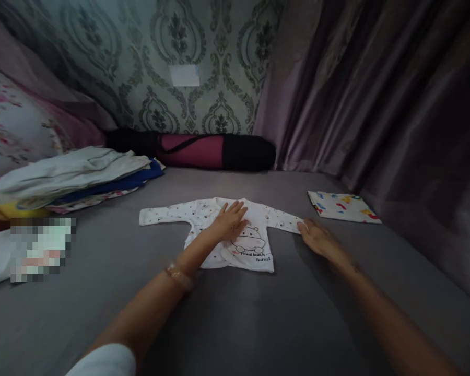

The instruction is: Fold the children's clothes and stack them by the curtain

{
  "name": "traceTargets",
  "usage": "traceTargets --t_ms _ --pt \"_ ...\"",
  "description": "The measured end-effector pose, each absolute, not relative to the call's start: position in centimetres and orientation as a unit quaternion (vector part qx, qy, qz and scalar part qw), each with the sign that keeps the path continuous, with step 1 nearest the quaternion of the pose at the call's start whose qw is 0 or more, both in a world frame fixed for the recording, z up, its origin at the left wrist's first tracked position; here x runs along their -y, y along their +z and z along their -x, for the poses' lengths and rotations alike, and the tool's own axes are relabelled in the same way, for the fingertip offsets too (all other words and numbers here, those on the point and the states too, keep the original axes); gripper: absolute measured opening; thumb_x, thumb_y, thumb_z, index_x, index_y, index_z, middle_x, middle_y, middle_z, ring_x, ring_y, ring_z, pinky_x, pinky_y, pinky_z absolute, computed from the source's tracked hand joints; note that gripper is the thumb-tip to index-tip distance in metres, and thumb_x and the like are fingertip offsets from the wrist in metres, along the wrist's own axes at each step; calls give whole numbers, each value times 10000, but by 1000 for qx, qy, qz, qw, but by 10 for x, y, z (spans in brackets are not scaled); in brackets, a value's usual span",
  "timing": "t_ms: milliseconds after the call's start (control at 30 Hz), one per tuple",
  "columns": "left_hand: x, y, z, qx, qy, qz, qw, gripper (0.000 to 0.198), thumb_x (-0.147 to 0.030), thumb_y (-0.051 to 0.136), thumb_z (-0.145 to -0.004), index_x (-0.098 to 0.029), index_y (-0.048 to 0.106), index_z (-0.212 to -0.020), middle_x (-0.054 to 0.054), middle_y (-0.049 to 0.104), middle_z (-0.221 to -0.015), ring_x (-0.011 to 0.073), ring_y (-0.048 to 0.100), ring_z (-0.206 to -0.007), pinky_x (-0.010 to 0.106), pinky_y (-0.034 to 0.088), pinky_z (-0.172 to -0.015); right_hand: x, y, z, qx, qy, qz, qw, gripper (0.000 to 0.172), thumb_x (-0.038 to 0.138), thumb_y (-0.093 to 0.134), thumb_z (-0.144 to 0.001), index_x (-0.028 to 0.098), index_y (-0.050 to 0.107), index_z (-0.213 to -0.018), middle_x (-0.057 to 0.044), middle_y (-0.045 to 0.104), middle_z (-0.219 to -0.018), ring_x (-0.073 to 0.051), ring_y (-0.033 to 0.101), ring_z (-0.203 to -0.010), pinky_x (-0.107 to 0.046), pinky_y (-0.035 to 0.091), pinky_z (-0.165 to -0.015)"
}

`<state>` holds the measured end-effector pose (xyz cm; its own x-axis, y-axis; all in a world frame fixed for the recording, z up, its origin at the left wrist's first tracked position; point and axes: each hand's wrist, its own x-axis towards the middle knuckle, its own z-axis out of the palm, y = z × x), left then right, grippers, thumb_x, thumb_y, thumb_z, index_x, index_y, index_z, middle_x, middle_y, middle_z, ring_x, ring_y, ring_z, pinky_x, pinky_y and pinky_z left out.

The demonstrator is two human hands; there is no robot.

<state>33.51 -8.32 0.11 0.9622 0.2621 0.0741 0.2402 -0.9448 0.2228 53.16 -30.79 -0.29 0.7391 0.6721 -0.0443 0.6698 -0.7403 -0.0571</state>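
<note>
Pinning the baby shirt (pixel 258 253) flat mid-bed (pixel 235 324): left hand (pixel 231 219) open, palm down on its chest. Right hand (pixel 317 237) at the near sleeve (pixel 282 219) cuff, pinched or just touching, can't tell. Best: steady palm weight, sleeve moved without dragging the body.

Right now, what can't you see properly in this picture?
Head view:
- Shirt chest: covered by the left hand.
- Sleeve end: hidden under the right hand.
- Shirt's printed words: too small.
- Patch at left: pixelated blur.
- Clothes pile: lower layers buried.
</note>
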Motion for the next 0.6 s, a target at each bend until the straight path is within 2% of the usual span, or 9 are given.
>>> traceTargets --t_ms 100,167,233,333,467,600 --pt "76 5 -283 -202 35 -977 61 499 -324 319 -950 -85 420 -1376 193 371 -1494 290 295 -1409 460 246 -1139 276 12 -513 407 -28 911 56 546 380 218 -969 75 532 -1296 -223 482 -1387 -330 439 -1291 -497 293 -1066" --pt "76 0 -253 -232 28 -972 35 483 -305 331 -935 -59 473 -1326 224 445 -1430 308 383 -1357 439 317 -1101 245 17 -490 480 -16 872 99 537 341 205 -972 89 466 -1367 -187 456 -1429 -295 411 -1324 -487 263 -1098" --pt "80 -8 -231 -235 31 -971 30 501 -336 334 -935 -47 489 -1314 236 465 -1410 316 401 -1343 437 335 -1093 209 17 -461 568 17 813 129 531 335 213 -973 117 425 -1409 -144 416 -1473 -249 358 -1369 -444 225 -1134" --pt "94 -23 -215 -243 45 -968 44 592 -450 314 -946 -66 437 -1379 221 388 -1473 320 321 -1394 465 308 -1113 154 12 -416 661 89 732 141 561 345 212 -976 85 359 -1451 -135 330 -1524 -210 232 -1432 -418 121 -1178" --pt "108 -34 -214 -272 56 -959 50 635 -495 244 -965 -102 350 -1453 173 293 -1535 311 187 -1443 505 225 -1149 101 1 -373 694 172 684 142 613 398 188 -985 59 274 -1488 -137 234 -1562 -204 158 -1452 -393 97 -1182" --pt "111 -34 -215 -264 53 -961 66 636 -527 213 -965 -171 317 -1481 122 249 -1564 319 130 -1454 537 210 -1146 81 -8 -361 679 206 694 123 681 464 140 -988 24 207 -1502 -157 134 -1581 -231 86 -1463 -410 70 -1180"
